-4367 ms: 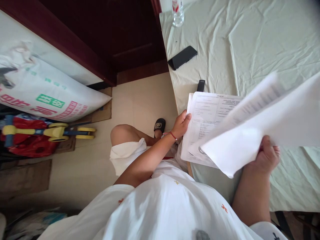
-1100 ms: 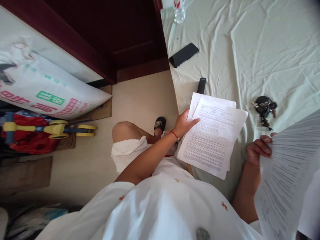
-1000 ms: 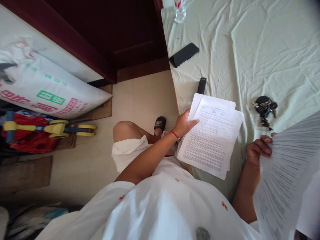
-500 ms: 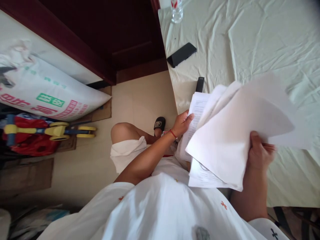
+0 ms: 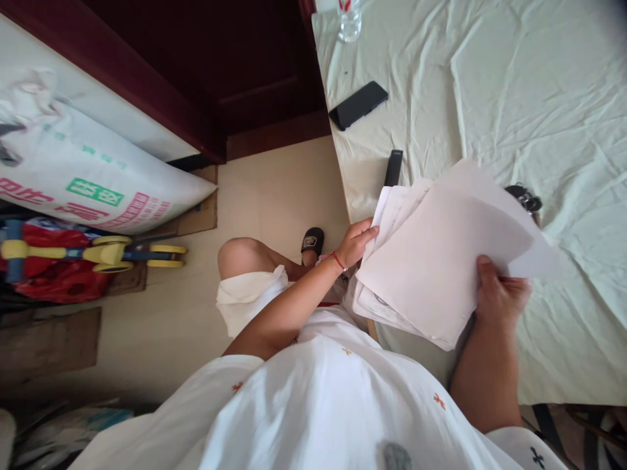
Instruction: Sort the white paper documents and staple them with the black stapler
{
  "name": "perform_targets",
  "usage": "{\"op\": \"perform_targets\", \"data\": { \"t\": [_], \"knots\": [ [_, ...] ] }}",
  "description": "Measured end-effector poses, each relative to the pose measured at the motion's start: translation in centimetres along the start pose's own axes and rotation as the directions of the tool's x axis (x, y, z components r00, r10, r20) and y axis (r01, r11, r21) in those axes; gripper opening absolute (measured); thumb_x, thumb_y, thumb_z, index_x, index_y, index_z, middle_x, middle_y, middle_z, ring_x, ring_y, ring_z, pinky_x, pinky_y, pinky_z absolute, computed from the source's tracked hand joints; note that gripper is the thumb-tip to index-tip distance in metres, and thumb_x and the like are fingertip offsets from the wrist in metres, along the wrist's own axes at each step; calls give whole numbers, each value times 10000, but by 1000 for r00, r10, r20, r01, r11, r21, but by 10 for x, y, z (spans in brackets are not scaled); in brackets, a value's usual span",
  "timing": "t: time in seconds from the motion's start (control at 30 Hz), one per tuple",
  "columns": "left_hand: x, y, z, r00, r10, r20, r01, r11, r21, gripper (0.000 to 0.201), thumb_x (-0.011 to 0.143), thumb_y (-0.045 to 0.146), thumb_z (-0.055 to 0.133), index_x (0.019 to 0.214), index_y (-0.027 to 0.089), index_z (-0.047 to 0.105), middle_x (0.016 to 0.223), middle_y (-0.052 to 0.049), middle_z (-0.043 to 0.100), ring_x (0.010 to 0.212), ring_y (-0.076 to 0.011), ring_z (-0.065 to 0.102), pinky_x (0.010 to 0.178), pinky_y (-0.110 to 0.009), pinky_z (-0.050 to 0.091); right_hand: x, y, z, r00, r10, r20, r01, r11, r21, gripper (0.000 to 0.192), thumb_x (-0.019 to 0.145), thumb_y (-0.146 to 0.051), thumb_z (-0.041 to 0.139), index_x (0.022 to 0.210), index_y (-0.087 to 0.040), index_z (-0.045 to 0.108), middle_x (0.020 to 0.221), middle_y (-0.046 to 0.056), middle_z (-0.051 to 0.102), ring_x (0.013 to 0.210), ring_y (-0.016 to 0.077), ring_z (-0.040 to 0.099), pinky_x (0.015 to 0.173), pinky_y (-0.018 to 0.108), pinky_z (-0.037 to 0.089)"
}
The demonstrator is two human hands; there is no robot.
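Note:
A loose stack of paper sheets [image 5: 421, 261] lies between my two hands, tilted over the near edge of the cloth-covered table. My left hand [image 5: 358, 243], with a red cord at the wrist, is closed on the stack's left edge, thumb on top. On the other side, my right hand [image 5: 500, 294] pinches the right part of the upper sheets, its thumb on top and its other fingers partly hidden. The top sheet shows a blank face. Print is visible on a few edges underneath.
On the pale tablecloth [image 5: 504, 85] lie a black phone [image 5: 359, 105], a narrow black object [image 5: 393, 168] and a dark, shiny item [image 5: 524, 197], perhaps keys. A clear bottle [image 5: 349, 23] stands at the back. Leftward are a white sack [image 5: 108, 170] and a yellow-blue child's scooter [image 5: 93, 253].
My right hand has moved slightly left with its sheets, and the spread papers sit closer together. The dark shiny item beyond them has come into view. My left hand keeps its hold.

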State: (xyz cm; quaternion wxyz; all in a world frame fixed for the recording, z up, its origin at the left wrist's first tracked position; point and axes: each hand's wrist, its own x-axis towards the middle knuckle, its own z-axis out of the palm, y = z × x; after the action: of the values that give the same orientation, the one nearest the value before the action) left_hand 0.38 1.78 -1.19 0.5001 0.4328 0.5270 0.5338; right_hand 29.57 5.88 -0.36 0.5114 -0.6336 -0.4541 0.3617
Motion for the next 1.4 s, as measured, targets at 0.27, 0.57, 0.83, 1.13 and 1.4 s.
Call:
{"op": "perform_targets", "data": {
  "t": [0.27,0.57,0.83,1.13,1.4],
  "knots": [
    [0,2,-1,1000,-19,14,20,999,-32,480,852,612,675,1004,160,730,984,-52,777,973,-258,692,878,-360,533,3,9,-5,999,0,40,3,997,-81,413,711,-465,827,924,-113,796,829,33,716,716,145,610,708,308,494],
    [1,1,2,994,67,-91,-54,988,142,593,932,784,501,760,220,564,677,-4,511,771,-200,555,790,-366,482,1,7,-2,999,-8,34,10,998,-62,396,711,-460,824,927,-130,796,815,23,713,710,154,623,707,311,510],
    [-1,2,2,992,79,-104,-60,983,173,621,926,816,467,778,223,577,667,3,459,673,-173,464,686,-350,439,-2,3,1,999,17,30,-16,1000,-21,337,708,-426,840,862,-131,791,802,27,710,703,140,602,678,290,499],
    [-3,2,4,991,86,-105,-67,982,179,627,938,803,459,894,213,666,785,-32,614,780,-211,566,771,-382,498,-6,-3,4,999,14,46,-12,999,-47,333,717,-432,820,822,-121,763,777,28,694,697,146,601,665,289,499],
    [-4,2,3,991,88,-97,-69,980,185,616,954,781,453,849,208,653,785,-41,628,893,-244,639,876,-409,532,-7,-3,7,999,23,49,-22,999,-27,333,714,-452,819,778,-133,748,760,20,686,685,147,595,658,291,501]
  ]
}}
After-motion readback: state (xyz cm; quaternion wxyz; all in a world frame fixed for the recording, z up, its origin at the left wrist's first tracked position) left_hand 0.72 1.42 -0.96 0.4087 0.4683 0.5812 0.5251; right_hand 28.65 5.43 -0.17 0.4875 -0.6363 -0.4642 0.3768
